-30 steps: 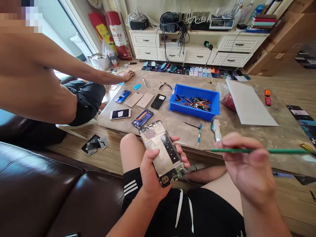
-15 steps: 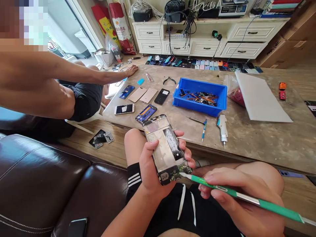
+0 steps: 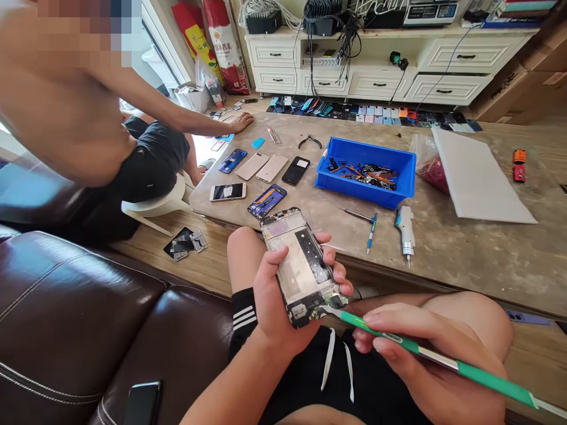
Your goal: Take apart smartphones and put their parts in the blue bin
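Observation:
My left hand (image 3: 275, 301) is wrapped round an opened phone (image 3: 295, 254), its inner metal frame facing up and tilted over my lap. A green circuit board and a black speaker part show at the phone's lower end. In my right hand (image 3: 411, 342) is a green pry tool (image 3: 443, 356), held like a pen, with a flat metal tip. That tip meets the lower edge of the phone by the small board; whether it is under a part I cannot tell. Just beyond the phone, a blue phone frame (image 3: 267, 201) lies on the table (image 3: 460, 260).
Several phones and back covers, one a gold cover (image 3: 271, 169), lie on the table's left. A blue bin (image 3: 365, 198) holds loose parts. Nearby are a blue-handled pen tool (image 3: 371, 233), an electric screwdriver (image 3: 406, 231), pliers (image 3: 309, 141) and a white foam sheet (image 3: 482, 177). Another person's hand (image 3: 241, 121) rests at the far left corner.
The view has shifted slightly, so the table appears further right. The other person leans further in from the left. Both my hands keep their hold, with the tool tip still at the phone's lower end.

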The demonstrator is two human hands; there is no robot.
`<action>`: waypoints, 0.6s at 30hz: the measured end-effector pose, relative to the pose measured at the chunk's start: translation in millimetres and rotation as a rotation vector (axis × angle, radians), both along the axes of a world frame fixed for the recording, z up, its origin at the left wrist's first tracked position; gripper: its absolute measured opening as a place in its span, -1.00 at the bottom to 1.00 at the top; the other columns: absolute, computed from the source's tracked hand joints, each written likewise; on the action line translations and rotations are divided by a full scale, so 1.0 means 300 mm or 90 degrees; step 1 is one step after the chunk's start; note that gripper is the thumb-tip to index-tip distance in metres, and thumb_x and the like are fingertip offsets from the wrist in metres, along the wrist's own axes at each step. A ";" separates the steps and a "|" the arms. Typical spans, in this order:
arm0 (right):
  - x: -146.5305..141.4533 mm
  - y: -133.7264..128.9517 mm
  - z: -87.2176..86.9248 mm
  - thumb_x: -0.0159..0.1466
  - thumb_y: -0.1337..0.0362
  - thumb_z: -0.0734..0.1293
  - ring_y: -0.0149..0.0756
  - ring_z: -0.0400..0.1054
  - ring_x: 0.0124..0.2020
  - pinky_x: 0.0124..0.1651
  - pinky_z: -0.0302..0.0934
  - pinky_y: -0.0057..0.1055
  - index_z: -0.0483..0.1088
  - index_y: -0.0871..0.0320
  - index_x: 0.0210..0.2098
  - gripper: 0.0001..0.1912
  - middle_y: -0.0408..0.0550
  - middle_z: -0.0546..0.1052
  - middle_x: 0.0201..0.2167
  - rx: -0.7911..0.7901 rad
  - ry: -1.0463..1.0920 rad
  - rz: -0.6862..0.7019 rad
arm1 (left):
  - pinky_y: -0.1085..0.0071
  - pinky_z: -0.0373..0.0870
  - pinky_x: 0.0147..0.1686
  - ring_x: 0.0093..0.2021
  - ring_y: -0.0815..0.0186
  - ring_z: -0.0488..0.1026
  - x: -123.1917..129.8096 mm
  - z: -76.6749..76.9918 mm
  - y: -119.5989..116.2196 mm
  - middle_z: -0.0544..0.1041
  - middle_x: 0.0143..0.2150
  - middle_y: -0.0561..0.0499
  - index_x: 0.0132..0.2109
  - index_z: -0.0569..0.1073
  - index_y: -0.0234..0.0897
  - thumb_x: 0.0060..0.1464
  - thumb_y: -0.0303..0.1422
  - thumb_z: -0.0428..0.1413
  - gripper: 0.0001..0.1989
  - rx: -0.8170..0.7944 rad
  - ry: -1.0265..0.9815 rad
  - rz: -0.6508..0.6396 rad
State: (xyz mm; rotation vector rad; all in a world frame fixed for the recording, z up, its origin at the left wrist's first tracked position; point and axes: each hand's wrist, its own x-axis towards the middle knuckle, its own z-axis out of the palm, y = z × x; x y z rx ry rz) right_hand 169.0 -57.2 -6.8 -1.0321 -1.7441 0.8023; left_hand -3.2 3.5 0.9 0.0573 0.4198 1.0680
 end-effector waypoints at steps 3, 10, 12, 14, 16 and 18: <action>-0.003 -0.005 0.001 0.33 0.41 0.36 -0.41 0.55 -0.39 -0.31 0.47 -0.55 0.45 0.11 -0.05 -0.79 -0.15 0.64 -0.35 0.016 -0.006 -0.013 | 0.29 0.35 -0.30 -0.32 0.22 0.33 0.000 -0.002 0.001 0.32 -0.25 -0.11 0.00 0.42 -0.47 0.27 -0.19 -0.17 -0.54 -0.002 0.000 0.003; -0.001 -0.020 -0.004 0.29 0.47 0.35 -0.35 0.54 -0.37 -0.23 0.49 -0.46 0.48 0.15 -0.11 -0.80 -0.14 0.58 -0.42 0.018 0.039 -0.058 | 0.29 0.36 -0.30 -0.32 0.22 0.34 -0.003 -0.007 -0.001 0.32 -0.25 -0.11 -0.02 0.43 -0.48 0.29 -0.19 -0.19 -0.54 0.000 -0.004 0.021; -0.002 -0.018 -0.007 0.28 0.49 0.36 -0.35 0.54 -0.35 -0.23 0.49 -0.47 0.49 0.16 -0.11 -0.78 -0.13 0.58 -0.41 0.034 0.024 -0.061 | 0.30 0.37 -0.31 -0.32 0.23 0.34 -0.003 -0.008 0.000 0.32 -0.26 -0.11 -0.02 0.44 -0.48 0.30 -0.19 -0.18 -0.54 -0.012 -0.008 0.024; -0.001 -0.018 -0.014 0.27 0.51 0.36 -0.35 0.54 -0.34 -0.23 0.49 -0.45 0.49 0.17 -0.09 -0.76 -0.13 0.58 -0.40 0.037 0.028 -0.055 | 0.31 0.39 -0.31 -0.32 0.23 0.34 -0.001 -0.008 0.000 0.32 -0.26 -0.11 -0.02 0.43 -0.49 0.30 -0.19 -0.17 -0.55 -0.031 -0.013 0.030; -0.001 -0.019 -0.024 0.27 0.53 0.35 -0.34 0.54 -0.33 -0.23 0.49 -0.44 0.48 0.17 -0.06 -0.72 -0.12 0.59 -0.37 0.038 0.041 -0.053 | 0.31 0.41 -0.32 -0.33 0.23 0.36 0.003 -0.008 0.001 0.33 -0.26 -0.12 -0.03 0.43 -0.50 0.28 -0.20 -0.14 -0.56 -0.069 -0.019 0.044; -0.002 -0.022 -0.035 0.26 0.54 0.36 -0.35 0.54 -0.30 -0.22 0.48 -0.45 0.48 0.17 -0.03 -0.69 -0.10 0.60 -0.31 0.047 0.034 -0.059 | 0.32 0.46 -0.32 -0.33 0.23 0.38 0.009 -0.006 0.003 0.34 -0.26 -0.14 -0.03 0.42 -0.54 0.26 -0.22 -0.10 -0.58 -0.136 -0.028 0.069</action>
